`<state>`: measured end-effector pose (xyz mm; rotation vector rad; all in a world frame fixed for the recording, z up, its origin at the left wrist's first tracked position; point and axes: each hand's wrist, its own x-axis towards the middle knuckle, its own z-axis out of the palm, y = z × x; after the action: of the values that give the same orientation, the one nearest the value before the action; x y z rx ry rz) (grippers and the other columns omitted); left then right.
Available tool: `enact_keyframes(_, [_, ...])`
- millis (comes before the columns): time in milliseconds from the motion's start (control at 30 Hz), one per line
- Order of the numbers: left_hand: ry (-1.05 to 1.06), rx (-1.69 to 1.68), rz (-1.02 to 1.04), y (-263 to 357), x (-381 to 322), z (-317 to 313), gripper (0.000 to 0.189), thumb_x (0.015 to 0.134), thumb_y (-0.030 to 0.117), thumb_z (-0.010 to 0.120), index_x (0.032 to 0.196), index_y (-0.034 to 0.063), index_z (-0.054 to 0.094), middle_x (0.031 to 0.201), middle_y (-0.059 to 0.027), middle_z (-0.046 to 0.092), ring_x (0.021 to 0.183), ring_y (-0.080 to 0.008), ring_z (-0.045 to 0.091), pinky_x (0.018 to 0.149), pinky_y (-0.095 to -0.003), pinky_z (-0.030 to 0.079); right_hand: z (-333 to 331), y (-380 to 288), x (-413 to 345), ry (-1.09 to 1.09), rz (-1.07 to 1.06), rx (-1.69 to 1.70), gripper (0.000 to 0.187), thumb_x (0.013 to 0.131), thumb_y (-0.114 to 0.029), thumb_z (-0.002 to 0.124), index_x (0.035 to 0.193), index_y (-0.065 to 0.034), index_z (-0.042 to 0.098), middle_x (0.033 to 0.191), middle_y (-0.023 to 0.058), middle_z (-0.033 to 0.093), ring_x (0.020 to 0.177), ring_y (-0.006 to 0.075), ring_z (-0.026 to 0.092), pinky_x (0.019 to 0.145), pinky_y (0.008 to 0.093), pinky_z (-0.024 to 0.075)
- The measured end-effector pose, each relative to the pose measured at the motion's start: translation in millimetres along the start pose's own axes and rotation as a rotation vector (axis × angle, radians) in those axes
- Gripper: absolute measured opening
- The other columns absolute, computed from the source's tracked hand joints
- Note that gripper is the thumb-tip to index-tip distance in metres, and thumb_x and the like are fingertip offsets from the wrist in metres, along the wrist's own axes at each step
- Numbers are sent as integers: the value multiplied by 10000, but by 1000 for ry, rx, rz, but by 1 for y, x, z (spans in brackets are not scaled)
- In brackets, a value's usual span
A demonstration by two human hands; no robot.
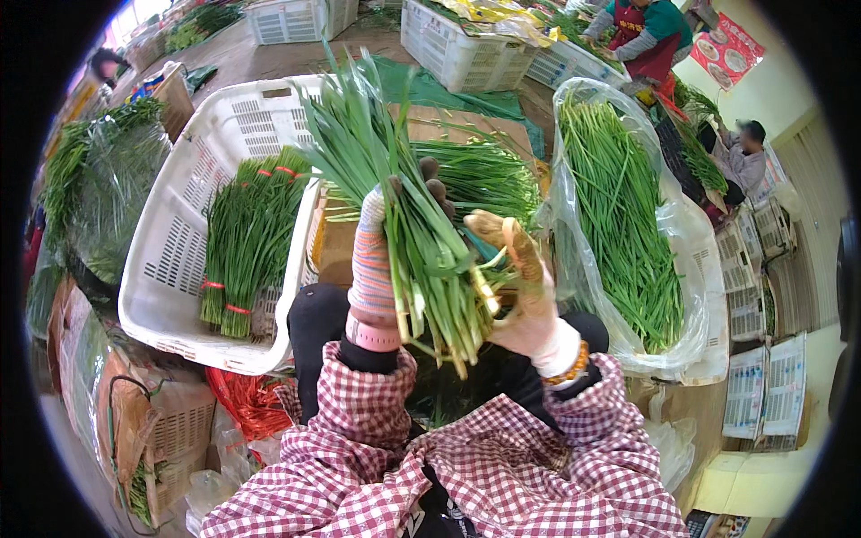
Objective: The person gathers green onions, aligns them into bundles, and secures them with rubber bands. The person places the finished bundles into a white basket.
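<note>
My left hand (377, 255), in a striped knit glove with dark fingertips, is closed around a loose bunch of long green leafy stalks (430, 262). The leaves point up and away, the pale cut ends down towards my lap. At the right of those ends is my right hand (528, 289), in a stained light glove with a tan band round a finger; whether it grips any stalks is unclear. Behind the bunch, more green stalks (477, 168) lie on a cardboard surface (336, 252). Bundles tied with red bands (259, 235) lie in the white plastic crate at my left.
The white crate (161, 306) stands left; a plastic-lined crate (713, 323) of long green stalks (619, 228) stands right. Red ties (249, 403) lie low left. Farther crates (464, 60) stand ahead. One person (646, 33) works at the upper right, another (740, 158) sits farther right.
</note>
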<state>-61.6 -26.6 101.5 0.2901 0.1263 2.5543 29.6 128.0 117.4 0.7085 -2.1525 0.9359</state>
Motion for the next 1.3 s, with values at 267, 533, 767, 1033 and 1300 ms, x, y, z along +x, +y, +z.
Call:
enact_keyframes(267, [28, 956, 257, 37, 29, 12, 470, 833, 218, 723, 1231, 11, 581, 1000, -89, 670, 881, -179, 649, 763, -310, 552, -101, 8, 28, -222, 843, -249, 732, 826, -199, 717, 1498, -113, 440, 936, 87, 739, 880, 190, 716, 851, 347, 553])
enact_keyframes(533, [-211, 1207, 240, 33, 69, -16, 949, 680, 42, 895, 1448, 58, 337, 1363, -92, 525, 1235, -187, 513, 1071, -362, 437, 15, 66, 124, 61, 373, 610, 777, 833, -239, 822, 1440, 20, 414, 1279, 122, 619, 1121, 196, 602, 994, 332, 472])
enact_keyframes(767, [-155, 1620, 216, 33, 88, -69, 1059, 696, 254, 901, 1512, 21, 267, 1462, -110, 473, 1289, -206, 474, 1106, -353, 387, 73, 77, 106, 86, 574, 659, 412, 879, -198, 784, 1201, 3, 627, 1093, 70, 698, 971, 139, 624, 871, 296, 507])
enact_keyframes(1033, [53, 800, 344, 44, 64, -36, 422, 830, 107, 790, 1214, 48, 626, 1120, -67, 683, 1008, -174, 656, 908, -350, 548, 39, 79, 118, -141, 247, 57, 767, 832, -427, 783, 1398, 7, 501, 1337, 206, 581, 1270, 295, 535, 1072, 391, 402])
enact_keyframes(1300, [247, 800, 374, 40, 30, -31, 252, 925, 111, 650, 1141, -18, 669, 1096, -111, 694, 1003, -205, 669, 892, -343, 554, 52, 63, 30, -37, 396, -122, 606, 817, -370, 786, 1281, -30, 598, 1187, 182, 652, 1111, 366, 617, 963, 426, 480])
